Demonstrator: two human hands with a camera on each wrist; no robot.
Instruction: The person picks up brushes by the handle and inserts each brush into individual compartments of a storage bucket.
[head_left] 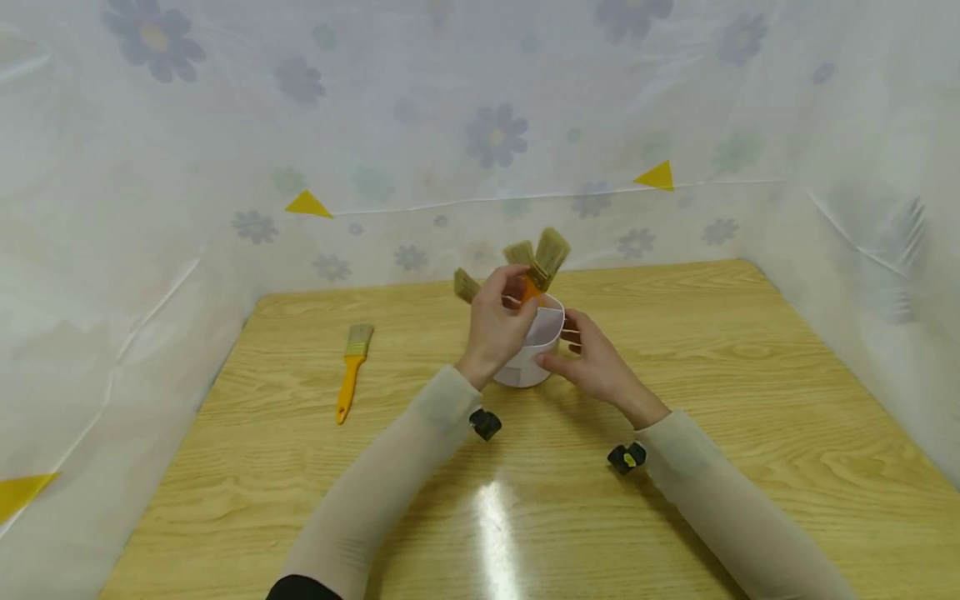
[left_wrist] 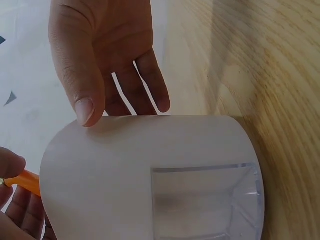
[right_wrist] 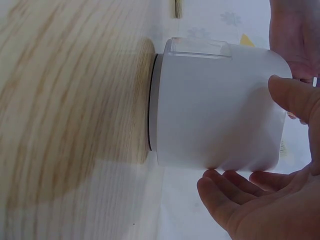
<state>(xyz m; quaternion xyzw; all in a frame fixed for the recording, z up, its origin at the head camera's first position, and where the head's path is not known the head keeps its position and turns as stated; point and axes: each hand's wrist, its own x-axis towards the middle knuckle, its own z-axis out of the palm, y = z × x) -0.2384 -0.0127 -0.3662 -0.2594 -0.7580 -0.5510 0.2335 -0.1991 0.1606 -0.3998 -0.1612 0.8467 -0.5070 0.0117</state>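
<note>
A white round holder (head_left: 542, 327) with inner compartments stands upright on the table. My left hand (head_left: 497, 321) is over its left rim and pinches the orange handle of a paintbrush (head_left: 551, 250), whose bristles point up. Close behind those bristles shows a second paintbrush (head_left: 517, 252). A third paintbrush (head_left: 466, 285) sticks out left of the hand, its handle hidden. My right hand (head_left: 596, 358) grips the holder's right side, thumb in front and fingers round the back. In the right wrist view the holder (right_wrist: 215, 110) has a small clear pocket on its wall.
Another paintbrush (head_left: 351, 375) with a yellow-orange handle lies on the wooden table (head_left: 420, 500), left of the holder. A flower-patterned sheet (head_left: 405, 142) hangs behind the table and along both sides.
</note>
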